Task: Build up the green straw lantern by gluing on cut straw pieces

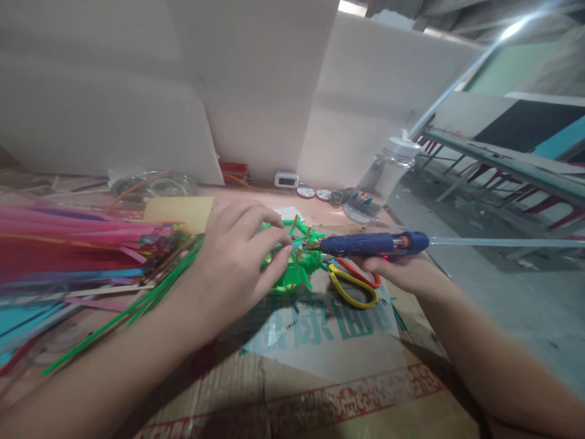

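Observation:
My right hand [406, 268] grips a dark blue glue gun [356, 245], with a long clear glue stick [493, 242] running out of its back end to the right. The gun's tip points left at a green pipe-cleaner piece [297, 271] with short brown stems sticking up. My left hand [247, 250] is bent over this piece from the left, its fingers closed on it; the thumb and index tips are close to the nozzle. Just below the gun lie scissors [354, 296] with red and yellow handles.
Bundled pink and coloured pipe cleaners [82, 244] lie at the left, with long green ones [150, 305] under my left forearm. A small white digital clock [286, 180] and a clear bottle [381, 174] stand behind. Printed cardboard [320, 396] covers the table front.

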Demonstrator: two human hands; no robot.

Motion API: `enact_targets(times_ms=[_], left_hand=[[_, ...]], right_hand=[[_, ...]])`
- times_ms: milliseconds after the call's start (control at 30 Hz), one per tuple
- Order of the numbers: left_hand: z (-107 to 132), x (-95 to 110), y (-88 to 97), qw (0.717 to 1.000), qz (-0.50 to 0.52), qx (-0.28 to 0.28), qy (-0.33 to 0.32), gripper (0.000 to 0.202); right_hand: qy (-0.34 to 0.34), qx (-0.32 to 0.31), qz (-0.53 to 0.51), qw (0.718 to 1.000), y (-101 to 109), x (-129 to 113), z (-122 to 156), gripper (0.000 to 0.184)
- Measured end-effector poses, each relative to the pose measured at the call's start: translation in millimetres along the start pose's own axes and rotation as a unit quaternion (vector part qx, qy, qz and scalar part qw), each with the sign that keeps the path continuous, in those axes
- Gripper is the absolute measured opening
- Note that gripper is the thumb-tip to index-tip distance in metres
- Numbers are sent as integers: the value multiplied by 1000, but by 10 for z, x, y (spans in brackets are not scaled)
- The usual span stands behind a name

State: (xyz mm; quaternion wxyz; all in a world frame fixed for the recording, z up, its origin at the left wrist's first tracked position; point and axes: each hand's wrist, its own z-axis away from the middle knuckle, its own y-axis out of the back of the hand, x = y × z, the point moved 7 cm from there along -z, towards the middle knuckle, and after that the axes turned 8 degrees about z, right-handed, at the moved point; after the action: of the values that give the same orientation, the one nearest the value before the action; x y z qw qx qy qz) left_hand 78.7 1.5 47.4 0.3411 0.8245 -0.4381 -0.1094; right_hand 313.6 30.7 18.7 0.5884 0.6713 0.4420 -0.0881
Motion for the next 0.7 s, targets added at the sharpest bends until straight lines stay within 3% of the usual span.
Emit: enact_targets(times_ms=[233, 700], left_hand=[[-4, -8, 11, 1000, -4, 7, -1, 3], [-7, -6, 20, 1000, 1, 2, -1, 5]], right_hand=[[-30, 18, 33, 999, 22, 136, 36, 35], [-29, 45, 32, 998, 21, 134, 39, 37]])
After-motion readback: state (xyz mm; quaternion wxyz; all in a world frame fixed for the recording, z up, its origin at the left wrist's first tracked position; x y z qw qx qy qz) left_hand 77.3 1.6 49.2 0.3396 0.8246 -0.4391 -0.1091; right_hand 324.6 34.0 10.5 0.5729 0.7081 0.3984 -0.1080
